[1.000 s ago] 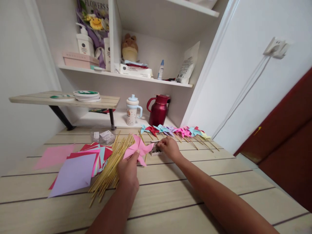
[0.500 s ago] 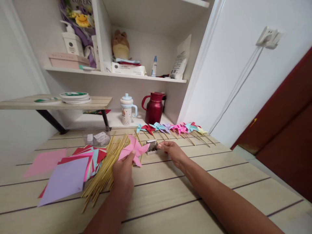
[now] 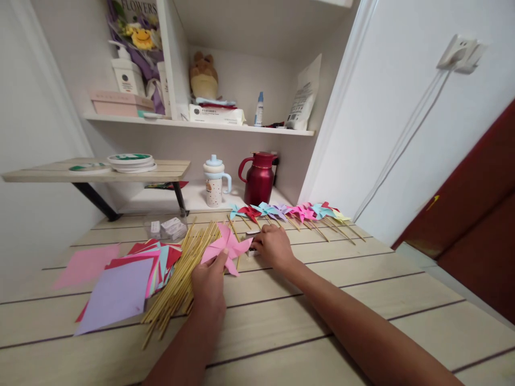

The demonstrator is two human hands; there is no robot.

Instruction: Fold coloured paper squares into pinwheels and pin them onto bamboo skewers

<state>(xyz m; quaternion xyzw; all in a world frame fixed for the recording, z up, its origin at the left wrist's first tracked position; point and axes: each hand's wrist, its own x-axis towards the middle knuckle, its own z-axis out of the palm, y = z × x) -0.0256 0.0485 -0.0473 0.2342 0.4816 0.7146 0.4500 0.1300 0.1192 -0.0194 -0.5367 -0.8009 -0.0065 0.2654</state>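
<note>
Pink pinwheel (image 3: 227, 247), folded but not yet on a stick, is pinched at its near edge by the left hand (image 3: 209, 281), raised just above the worktop (image 3: 306, 327). Left of it lie loose coloured paper squares (image 3: 120, 279) and a heap of bamboo sticks (image 3: 181, 273). To its right, the right hand (image 3: 273, 245) curls over a small box of pins (image 3: 251, 251); whether it has one, I cannot tell. It looks like the pinning step: a pin through the centre comes next. Finished pinwheels (image 3: 289, 212) lie far right.
</note>
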